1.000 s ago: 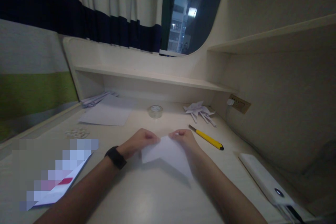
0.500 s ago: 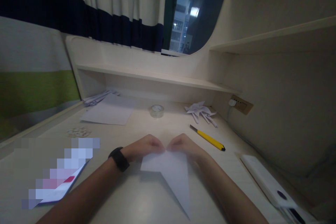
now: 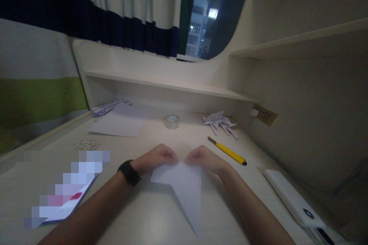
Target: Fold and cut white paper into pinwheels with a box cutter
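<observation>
Desk (image 3: 143,214) beneath, paper (image 3: 185,185) between fingers (image 3: 171,156)

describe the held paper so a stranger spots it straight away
On the pale desk, find the clear tape roll near the back, then come nearer to the left hand and right hand. The white paper is in their grip. Unlike the flat sheet at back left and the star-shaped paper pieces at back right, it is held and tapers to one long point.

Left hand (image 3: 156,159) and right hand (image 3: 205,159) partly hide the paper (image 3: 186,187).
</observation>
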The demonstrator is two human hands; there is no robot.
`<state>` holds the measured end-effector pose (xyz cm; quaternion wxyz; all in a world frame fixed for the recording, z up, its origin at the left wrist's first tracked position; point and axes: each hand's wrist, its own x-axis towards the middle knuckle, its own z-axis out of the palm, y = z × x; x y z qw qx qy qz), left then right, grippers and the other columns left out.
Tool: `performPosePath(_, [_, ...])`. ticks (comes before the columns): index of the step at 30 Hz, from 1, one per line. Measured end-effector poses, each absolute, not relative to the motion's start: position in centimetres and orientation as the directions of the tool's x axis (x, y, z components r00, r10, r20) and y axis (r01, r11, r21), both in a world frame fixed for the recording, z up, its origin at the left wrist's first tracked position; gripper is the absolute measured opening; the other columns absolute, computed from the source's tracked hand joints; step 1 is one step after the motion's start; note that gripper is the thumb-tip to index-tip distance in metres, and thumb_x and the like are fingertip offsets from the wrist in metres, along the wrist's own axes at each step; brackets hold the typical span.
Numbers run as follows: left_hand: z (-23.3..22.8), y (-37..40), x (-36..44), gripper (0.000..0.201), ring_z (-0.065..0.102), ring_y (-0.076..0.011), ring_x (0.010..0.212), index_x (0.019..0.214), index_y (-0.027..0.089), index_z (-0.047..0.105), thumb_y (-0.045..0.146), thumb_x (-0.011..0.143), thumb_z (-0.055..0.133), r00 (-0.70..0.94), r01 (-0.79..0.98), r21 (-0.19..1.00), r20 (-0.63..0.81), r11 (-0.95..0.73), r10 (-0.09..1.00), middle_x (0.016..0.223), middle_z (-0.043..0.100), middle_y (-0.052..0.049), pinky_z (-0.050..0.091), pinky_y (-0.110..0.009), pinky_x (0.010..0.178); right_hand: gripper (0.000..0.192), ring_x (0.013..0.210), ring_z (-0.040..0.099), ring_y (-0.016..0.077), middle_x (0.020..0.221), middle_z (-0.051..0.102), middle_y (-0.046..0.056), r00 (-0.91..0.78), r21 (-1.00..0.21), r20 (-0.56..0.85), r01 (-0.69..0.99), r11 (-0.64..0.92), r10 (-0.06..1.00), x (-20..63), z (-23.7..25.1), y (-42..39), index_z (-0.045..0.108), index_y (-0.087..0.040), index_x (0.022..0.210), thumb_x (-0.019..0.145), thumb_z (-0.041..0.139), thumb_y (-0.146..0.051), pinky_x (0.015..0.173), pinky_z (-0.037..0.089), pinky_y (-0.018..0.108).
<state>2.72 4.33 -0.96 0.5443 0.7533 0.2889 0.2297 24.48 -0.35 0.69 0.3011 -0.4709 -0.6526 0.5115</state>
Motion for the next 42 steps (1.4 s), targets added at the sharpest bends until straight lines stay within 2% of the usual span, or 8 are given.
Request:
performPosePath(9, [-0.5,6.1,0.4,0.025,0.053,-0.0138,0.057,0.069,0.012,0.070,0.037,0.070,0.069,0.663,0.219,0.951,0.020,-0.219,0.748,0.063,0.065,-0.003,0.036,-0.024,0.054,0.030,0.061,0.063,0.0144,0.069,0.070,0.007,-0.413,-0.946,-0.174,0.323,-0.035,0.894,28.4,1.6,0.5,0.072,-0.010,0.075,0.061,0.076,-0.037,0.063,0.050,0.027])
performPosePath(11, [-0.4,6.3,0.2,0.028,0.054,-0.0145,0.059,0.071,0.012,0.070,0.040,0.070,0.069,0.642,0.224,0.953,0.014,-0.204,0.766,0.064,0.066,-0.003,0.036,-0.024,0.054,0.033,0.065,0.064,0.0149,0.076,0.071,0.009,-0.342,-0.955,-0.136,0.295,-0.031,0.930,28.7,1.7,0.6,0.071,-0.010,0.077,0.063,0.075,-0.039,0.064,0.051,0.027])
performPosePath(15, [-0.2,5.5,1.1,0.032,0.052,-0.0140,0.057,0.072,0.011,0.070,0.043,0.069,0.069,0.589,0.195,0.967,0.020,-0.166,0.808,0.065,0.065,-0.004,0.034,-0.024,0.054,0.045,0.071,0.063,0.0127,0.092,0.069,0.007,-0.153,-0.987,-0.042,0.157,-0.018,0.987,27.1,0.9,0.9,0.065,-0.016,0.102,0.072,0.067,-0.049,0.062,0.049,0.023])
performPosePath(19, [-0.3,4.6,2.3,0.034,0.052,-0.0143,0.056,0.072,0.010,0.070,0.044,0.070,0.068,0.590,0.195,0.968,0.015,-0.160,0.807,0.064,0.065,-0.004,0.034,-0.024,0.053,0.042,0.048,0.047,0.0076,0.056,0.058,0.000,-0.074,-0.965,0.004,0.262,0.023,0.997,24.7,-0.6,1.1,0.065,-0.012,0.069,0.065,0.071,-0.053,0.045,0.033,0.019])
performPosePath(21, [-0.6,4.4,2.5,0.034,0.052,-0.0144,0.056,0.075,0.009,0.072,0.043,0.070,0.068,0.615,0.204,0.963,0.015,-0.177,0.789,0.065,0.066,-0.005,0.034,-0.025,0.053,0.042,0.044,0.040,0.0069,0.049,0.051,-0.002,-0.050,-0.951,0.030,0.307,0.044,0.998,24.3,-0.9,1.1,0.061,-0.012,0.060,0.065,0.070,-0.053,0.042,0.027,0.020])
performPosePath(27, [-1.0,4.6,2.8,0.029,0.046,-0.0117,0.050,0.072,0.010,0.072,0.039,0.071,0.065,0.646,0.236,0.950,0.005,-0.206,0.763,0.057,0.061,-0.002,0.030,-0.023,0.049,0.036,0.044,0.037,0.0078,0.048,0.048,-0.003,0.028,-0.887,0.093,0.456,0.070,0.995,24.1,-0.3,1.0,0.063,-0.013,0.064,0.068,0.064,-0.049,0.042,0.023,0.021])
performPosePath(34, [-0.2,4.1,2.6,0.027,0.036,-0.0086,0.045,0.062,0.010,0.069,0.034,0.073,0.064,0.660,0.243,0.932,0.045,-0.270,0.750,0.046,0.047,0.003,0.023,-0.022,0.044,0.032,0.046,0.040,0.0085,0.050,0.050,-0.002,0.055,-0.877,0.109,0.475,0.070,0.993,24.9,0.2,1.3,0.064,-0.013,0.064,0.066,0.064,-0.046,0.043,0.025,0.021])
performPosePath(42, [-0.2,4.6,1.9,0.026,0.058,-0.0146,0.059,0.072,0.011,0.073,0.036,0.072,0.066,0.676,0.230,0.954,-0.015,-0.191,0.737,0.065,0.067,-0.006,0.044,-0.022,0.053,0.037,0.045,0.039,0.0079,0.050,0.051,-0.002,0.053,-0.890,0.112,0.450,0.077,0.992,27.2,0.8,1.6,0.064,-0.013,0.065,0.064,0.067,-0.050,0.041,0.023,0.021])
